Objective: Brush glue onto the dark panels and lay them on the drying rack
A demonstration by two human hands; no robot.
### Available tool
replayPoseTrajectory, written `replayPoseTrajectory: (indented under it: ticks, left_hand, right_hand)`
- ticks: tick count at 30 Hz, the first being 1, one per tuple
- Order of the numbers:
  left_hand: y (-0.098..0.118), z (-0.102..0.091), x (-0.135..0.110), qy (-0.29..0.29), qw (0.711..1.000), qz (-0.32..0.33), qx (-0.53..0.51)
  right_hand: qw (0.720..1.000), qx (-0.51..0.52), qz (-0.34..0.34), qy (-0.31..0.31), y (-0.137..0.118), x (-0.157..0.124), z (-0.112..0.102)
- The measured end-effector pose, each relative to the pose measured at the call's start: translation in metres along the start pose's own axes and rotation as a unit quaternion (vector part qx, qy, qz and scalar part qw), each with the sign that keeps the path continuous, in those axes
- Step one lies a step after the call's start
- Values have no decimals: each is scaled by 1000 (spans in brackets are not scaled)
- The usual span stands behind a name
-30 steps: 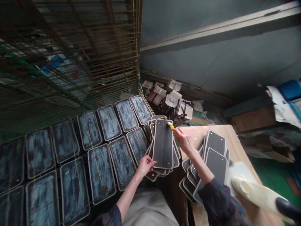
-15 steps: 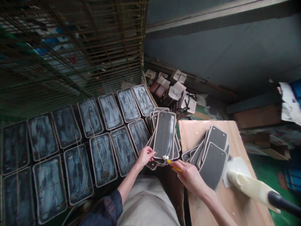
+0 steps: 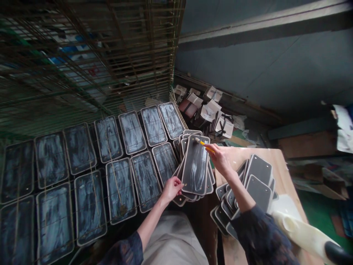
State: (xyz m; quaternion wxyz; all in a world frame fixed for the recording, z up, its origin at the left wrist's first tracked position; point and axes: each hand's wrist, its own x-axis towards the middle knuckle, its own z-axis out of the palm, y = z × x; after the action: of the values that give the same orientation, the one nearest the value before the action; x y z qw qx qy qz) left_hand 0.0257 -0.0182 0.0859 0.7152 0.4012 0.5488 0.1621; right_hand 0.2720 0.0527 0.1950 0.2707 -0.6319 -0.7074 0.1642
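Pinched between the fingers of the right hand (image 3: 220, 159) was a small yellow-handled brush (image 3: 203, 144), its pale bristle tip touching the far end of the top dark panel (image 3: 195, 165). That panel was a rounded rectangle with a light border, streaked with whitish paste, and it lay on top of a fanned stack of like panels (image 3: 193, 191). The left hand (image 3: 172, 187) was closed on the near left corner of this stack, thumb on top, holding it tilted above the person's lap.

To the left, just beside the stack's left edge, a wire rack (image 3: 91, 154) carried two rows of coated panels (image 3: 132, 162) laid side by side, their edges nearly touching, with hardly any bare wire between them. More wire shelves (image 3: 96, 55) rose above and behind the rack, closing in that side.

To the right, a wooden table (image 3: 278, 165) bore another fanned pile of uncoated panels (image 3: 248, 187), partly hidden by the right forearm; the pile overhung the table's near left edge. A cream-coloured container (image 3: 298, 228) lay on the table's near right part. Bare wood showed at the table's far end, beyond the pile.

Beyond the stack, on the floor by the wall, lay a heap of small pale boxes (image 3: 209, 110). A narrow gap separated the held stack from the table edge.
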Motion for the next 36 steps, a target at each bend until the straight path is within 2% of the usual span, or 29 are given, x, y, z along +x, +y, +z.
replayPoseTrajectory:
  ticks: [2, 5, 7, 10, 15, 19, 22, 25, 29, 31, 36]
  left_hand:
    - [0, 0, 0, 2, 1000, -4, -5]
    - [0, -1, 1, 3, 1000, -4, -8]
    - [-1, -2, 2, 3, 1000, -1, -9]
    - [-2, -4, 2, 0, 1000, 0, -9]
    - [2, -5, 0, -4, 1000, -3, -12]
    - [5, -6, -1, -6, 1000, 0, -4]
    - [3, -6, 0, -2, 1000, 3, -5]
    - [1, -5, 1, 1, 1000, 6, -5]
    - [2, -5, 2, -1, 1000, 5, -15]
    - [3, -5, 3, -4, 1000, 6, -22]
    - [1, -5, 4, 0, 1000, 8, -14]
  right_hand:
    - [1000, -30, -9, 2, -1, 10, 6]
    - [995, -93, -22, -26, -4, 13, 18]
    - [989, -133, -31, -62, -8, 4, 23]
    - [977, -163, -41, -132, -24, -23, 23]
    - [964, -86, -47, -248, -65, -82, 11]
    - [961, 25, 25, -273, -83, -113, 5]
    - [957, 115, 66, -259, -71, -115, 3]
    - [971, 135, 71, -184, -41, -95, 1]
    - [996, 65, 54, -37, -4, -52, -3]
    - [999, 11, 37, 5, 5, -31, -5]
    - [993, -114, 22, -14, 9, -1, 3]
